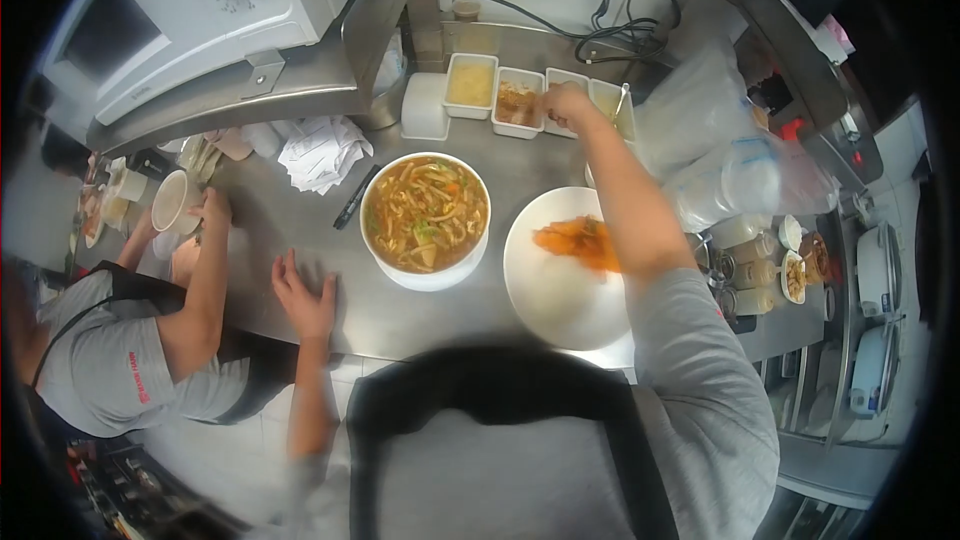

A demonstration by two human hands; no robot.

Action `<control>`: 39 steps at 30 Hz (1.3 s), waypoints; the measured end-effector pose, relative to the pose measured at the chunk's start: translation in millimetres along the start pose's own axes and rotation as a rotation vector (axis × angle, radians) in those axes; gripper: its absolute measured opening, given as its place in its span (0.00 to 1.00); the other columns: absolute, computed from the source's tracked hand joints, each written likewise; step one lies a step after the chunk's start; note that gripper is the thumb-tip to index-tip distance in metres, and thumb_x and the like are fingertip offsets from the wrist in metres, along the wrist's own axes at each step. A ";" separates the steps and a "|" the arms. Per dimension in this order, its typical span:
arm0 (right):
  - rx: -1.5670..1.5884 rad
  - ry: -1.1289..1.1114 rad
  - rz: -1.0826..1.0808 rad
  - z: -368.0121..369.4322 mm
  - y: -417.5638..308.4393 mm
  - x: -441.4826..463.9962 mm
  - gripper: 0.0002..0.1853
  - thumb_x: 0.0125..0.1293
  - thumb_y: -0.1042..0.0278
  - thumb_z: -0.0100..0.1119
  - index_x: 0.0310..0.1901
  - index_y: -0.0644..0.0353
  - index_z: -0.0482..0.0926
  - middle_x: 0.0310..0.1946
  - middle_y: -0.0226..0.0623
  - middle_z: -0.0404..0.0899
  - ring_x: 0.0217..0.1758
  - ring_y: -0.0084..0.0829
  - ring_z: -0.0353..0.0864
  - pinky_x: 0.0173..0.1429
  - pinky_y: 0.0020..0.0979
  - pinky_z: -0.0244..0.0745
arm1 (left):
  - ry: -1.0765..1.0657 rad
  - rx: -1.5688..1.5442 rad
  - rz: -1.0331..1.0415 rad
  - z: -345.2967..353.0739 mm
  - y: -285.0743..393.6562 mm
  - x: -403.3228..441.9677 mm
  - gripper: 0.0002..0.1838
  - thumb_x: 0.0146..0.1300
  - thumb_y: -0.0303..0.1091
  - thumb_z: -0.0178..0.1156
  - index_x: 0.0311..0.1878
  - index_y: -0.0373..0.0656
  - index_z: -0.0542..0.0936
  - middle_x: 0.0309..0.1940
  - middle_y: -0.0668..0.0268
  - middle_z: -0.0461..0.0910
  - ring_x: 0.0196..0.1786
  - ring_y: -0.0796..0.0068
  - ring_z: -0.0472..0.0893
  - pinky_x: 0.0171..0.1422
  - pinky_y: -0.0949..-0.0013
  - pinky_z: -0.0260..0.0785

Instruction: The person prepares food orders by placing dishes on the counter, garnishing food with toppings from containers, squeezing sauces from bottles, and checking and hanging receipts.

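My left hand (303, 298) lies over the front part of the steel counter, fingers spread, holding nothing. Just right of it stands a white bowl (440, 282), filled with noodle soup (425, 212) with vegetable pieces. My right hand (568, 106) reaches to the back row of small white tubs, its fingers closed; whatever is between them is hidden. It is beside a tub of brown crumbly topping (517, 103) and partly covers another tub (560, 77). Under my right forearm sits a large white plate (522, 285) with orange food (572, 243) and a white mound (565, 292).
A tub of yellow food (470, 83) stands at the back. Left lie a black marker (355, 200) and crumpled papers (322, 152). A co-worker (150, 340) holds a round container (176, 202). Plastic bags (725, 175) and sauce bottles (755, 275) are right; a microwave (190, 10) overhangs upper left.
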State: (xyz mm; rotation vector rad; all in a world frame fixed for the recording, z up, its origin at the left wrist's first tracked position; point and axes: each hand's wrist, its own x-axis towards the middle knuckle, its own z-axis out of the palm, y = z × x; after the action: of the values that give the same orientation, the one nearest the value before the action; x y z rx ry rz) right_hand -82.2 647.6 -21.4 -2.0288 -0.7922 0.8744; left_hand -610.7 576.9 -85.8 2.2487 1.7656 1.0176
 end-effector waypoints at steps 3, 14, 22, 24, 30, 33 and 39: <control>0.244 -0.037 0.017 -20.2 -3.7 -30.4 0.04 0.52 0.78 0.58 0.30 0.62 0.81 0.19 0.32 0.71 0.18 0.21 0.64 0.18 0.25 0.56 | 0.002 0.003 0.021 -0.7 -0.3 -0.8 0.42 0.48 0.38 0.67 0.67 0.46 0.60 0.65 0.49 0.55 0.67 0.47 0.56 0.69 0.53 0.51; -0.059 0.136 -0.102 -98.8 62.8 -225.4 0.06 0.57 0.72 0.60 0.35 0.62 0.82 0.25 0.30 0.77 0.24 0.24 0.72 0.28 0.27 0.67 | 0.024 -0.033 0.093 6.5 -15.7 -4.0 0.39 0.51 0.39 0.67 0.66 0.42 0.62 0.64 0.47 0.55 0.66 0.48 0.57 0.69 0.53 0.51; -0.417 0.348 -0.347 -65.2 102.4 -277.9 0.07 0.55 0.74 0.57 0.36 0.60 0.81 0.34 0.48 0.80 0.37 0.44 0.80 0.43 0.37 0.73 | 0.036 -0.061 0.128 4.4 -14.3 -5.5 0.40 0.50 0.39 0.67 0.67 0.44 0.61 0.64 0.47 0.56 0.67 0.48 0.57 0.70 0.52 0.50; -0.480 0.388 -0.308 -64.3 100.5 -281.8 0.06 0.56 0.74 0.56 0.35 0.59 0.81 0.36 0.46 0.80 0.39 0.46 0.79 0.44 0.40 0.73 | 0.042 -0.060 0.134 3.4 -14.8 -5.7 0.40 0.51 0.40 0.67 0.67 0.44 0.61 0.64 0.47 0.56 0.67 0.48 0.57 0.70 0.52 0.50; -0.510 0.433 -0.281 -85.6 114.5 -293.7 0.06 0.56 0.74 0.56 0.35 0.58 0.81 0.35 0.45 0.80 0.37 0.44 0.80 0.43 0.39 0.73 | 0.023 -0.090 0.095 3.7 -12.6 -8.1 0.40 0.51 0.39 0.66 0.66 0.42 0.60 0.63 0.45 0.56 0.66 0.47 0.57 0.70 0.52 0.49; -0.230 0.359 -0.235 -96.2 143.8 -254.6 0.08 0.55 0.75 0.57 0.36 0.59 0.81 0.27 0.39 0.78 0.26 0.34 0.77 0.32 0.32 0.71 | 0.019 -0.114 0.062 4.1 -16.8 -8.1 0.39 0.53 0.38 0.66 0.66 0.39 0.61 0.63 0.43 0.57 0.66 0.46 0.58 0.70 0.53 0.49; 0.550 0.106 -0.076 -60.2 60.7 -168.9 0.10 0.59 0.78 0.50 0.41 0.63 0.78 0.22 0.29 0.73 0.18 0.21 0.66 0.22 0.24 0.64 | 0.066 -0.182 0.021 -4.4 -14.4 -20.3 0.31 0.57 0.36 0.61 0.63 0.40 0.64 0.61 0.46 0.59 0.65 0.47 0.60 0.68 0.53 0.51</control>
State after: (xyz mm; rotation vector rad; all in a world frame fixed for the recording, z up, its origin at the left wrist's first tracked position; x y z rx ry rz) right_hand -117.0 463.9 7.9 -1.5356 -0.4954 0.8245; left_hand -627.1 561.9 -97.9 2.1512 1.6037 1.2166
